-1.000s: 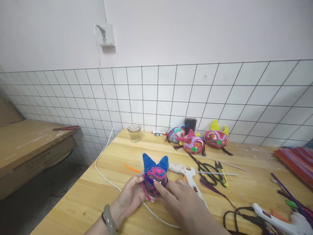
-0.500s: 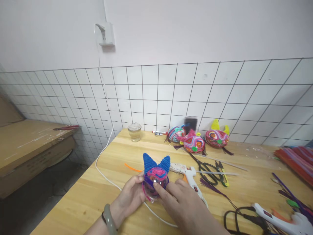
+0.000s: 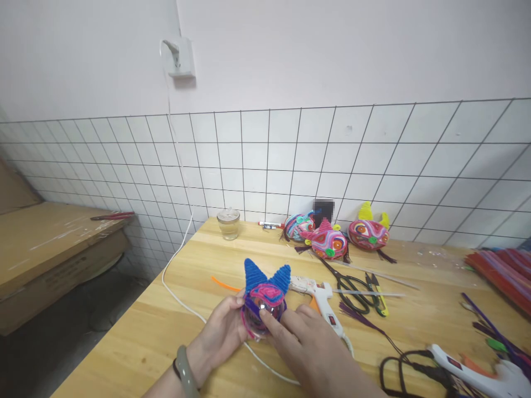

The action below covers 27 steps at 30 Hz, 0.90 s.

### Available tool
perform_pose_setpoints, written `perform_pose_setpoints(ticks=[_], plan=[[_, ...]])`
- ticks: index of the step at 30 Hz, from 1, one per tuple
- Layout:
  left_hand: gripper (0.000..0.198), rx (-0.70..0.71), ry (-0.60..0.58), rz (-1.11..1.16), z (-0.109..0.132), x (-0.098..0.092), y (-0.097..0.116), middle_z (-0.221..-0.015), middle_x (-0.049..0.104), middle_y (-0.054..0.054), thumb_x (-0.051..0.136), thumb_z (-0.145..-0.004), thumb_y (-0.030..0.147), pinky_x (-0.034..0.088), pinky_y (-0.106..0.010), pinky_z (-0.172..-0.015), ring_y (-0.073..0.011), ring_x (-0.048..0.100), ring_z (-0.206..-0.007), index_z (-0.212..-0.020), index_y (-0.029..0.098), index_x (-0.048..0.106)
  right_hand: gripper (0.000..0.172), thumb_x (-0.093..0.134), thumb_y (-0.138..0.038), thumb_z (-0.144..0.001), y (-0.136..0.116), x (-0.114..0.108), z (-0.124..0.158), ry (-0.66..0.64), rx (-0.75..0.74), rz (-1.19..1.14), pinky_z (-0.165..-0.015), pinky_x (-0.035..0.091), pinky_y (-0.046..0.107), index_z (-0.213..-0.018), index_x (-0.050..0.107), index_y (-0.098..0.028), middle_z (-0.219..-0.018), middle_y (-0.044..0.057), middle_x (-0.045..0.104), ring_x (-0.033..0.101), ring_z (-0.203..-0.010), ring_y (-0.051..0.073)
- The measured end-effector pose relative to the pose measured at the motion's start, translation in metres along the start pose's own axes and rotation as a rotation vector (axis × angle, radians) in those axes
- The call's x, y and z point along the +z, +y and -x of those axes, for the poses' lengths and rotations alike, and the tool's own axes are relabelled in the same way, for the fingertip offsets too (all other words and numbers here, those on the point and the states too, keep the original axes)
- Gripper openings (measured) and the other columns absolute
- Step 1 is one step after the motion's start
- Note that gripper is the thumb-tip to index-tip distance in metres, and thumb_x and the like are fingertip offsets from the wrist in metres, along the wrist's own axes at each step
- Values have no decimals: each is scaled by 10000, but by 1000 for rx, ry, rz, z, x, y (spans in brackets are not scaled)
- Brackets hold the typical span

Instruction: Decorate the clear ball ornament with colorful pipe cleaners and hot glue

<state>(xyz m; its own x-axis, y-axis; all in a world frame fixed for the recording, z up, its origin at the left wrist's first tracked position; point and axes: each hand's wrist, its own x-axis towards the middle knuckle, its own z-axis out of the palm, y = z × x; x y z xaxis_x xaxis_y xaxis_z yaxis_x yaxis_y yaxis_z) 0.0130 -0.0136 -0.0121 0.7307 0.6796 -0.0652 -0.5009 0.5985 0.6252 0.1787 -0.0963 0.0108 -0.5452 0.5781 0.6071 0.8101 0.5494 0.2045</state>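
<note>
My left hand (image 3: pixel 224 331) is closed around the left side of a clear plastic ball (image 3: pixel 262 327) with two blue pipe-cleaner ears on top. A pink and blue coiled patch (image 3: pixel 267 294) covers the ball just below the ears. Across the ball's front runs a purple pipe-cleaner strip (image 3: pixel 251 305), its left end by my left thumb. My right hand (image 3: pixel 309 337) presses its index fingertip on the strip, with the other fingers curled and its thumb hidden. Behind my right hand lies a white glue gun (image 3: pixel 327 304).
Black scissors (image 3: pixel 352 293) and a yellow cutter (image 3: pixel 380 304) lie to the right. Finished yarn-covered fish (image 3: pixel 327 243) stand at the back near a glass jar (image 3: pixel 228 225). A second glue gun (image 3: pixel 468 370) with black cables sits front right. A white cord (image 3: pixel 178 298) crosses the table.
The ball with its blue ears has tilted or shifted very slightly to the right. Both hands keep almost the same place and hold.
</note>
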Motion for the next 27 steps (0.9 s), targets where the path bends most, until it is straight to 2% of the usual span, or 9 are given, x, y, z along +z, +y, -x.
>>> perform_pose_setpoints(ticks=[5,13,20,25,27], plan=[[198,-4,7,-6,1,0,0,-809,758,-89,530,-770,198,498,-281,-613,-179,672,-693,-801,146,719,377,385,-18,-836,0,-1,-1,-13,-5,-10,-546,359,298,-1185,522,-58,-733,68,646,516,-572,170],[238,1,17,-19,1,0,1,-819,766,-94,521,-771,194,500,-291,-641,-190,675,-702,-878,132,725,344,307,-30,-908,-1,0,0,5,-2,-17,-535,366,303,-1165,534,-63,-685,58,621,481,-537,178],[250,1,12,-30,0,-2,-1,-800,763,-103,505,-783,209,490,-285,-640,-188,674,-695,-879,119,718,346,308,-35,-908,-1,1,0,1,9,-8,-532,356,301,-1162,539,-74,-686,53,621,486,-541,178],[262,-5,4,-38,0,-3,-2,-827,755,-115,487,-797,223,494,-321,-708,-209,675,-758,-884,112,707,347,321,-21,-888,0,1,1,-10,-13,-9,-534,362,303,-1162,534,-49,-711,67,634,515,-558,176],[257,1,2,-34,-1,-3,-1,-843,754,-103,490,-802,230,487,-307,-679,-203,670,-749,-909,128,700,356,335,-13,-873,-1,2,2,-8,-13,-1,-530,365,306,-1169,531,-44,-721,72,640,522,-562,180]])
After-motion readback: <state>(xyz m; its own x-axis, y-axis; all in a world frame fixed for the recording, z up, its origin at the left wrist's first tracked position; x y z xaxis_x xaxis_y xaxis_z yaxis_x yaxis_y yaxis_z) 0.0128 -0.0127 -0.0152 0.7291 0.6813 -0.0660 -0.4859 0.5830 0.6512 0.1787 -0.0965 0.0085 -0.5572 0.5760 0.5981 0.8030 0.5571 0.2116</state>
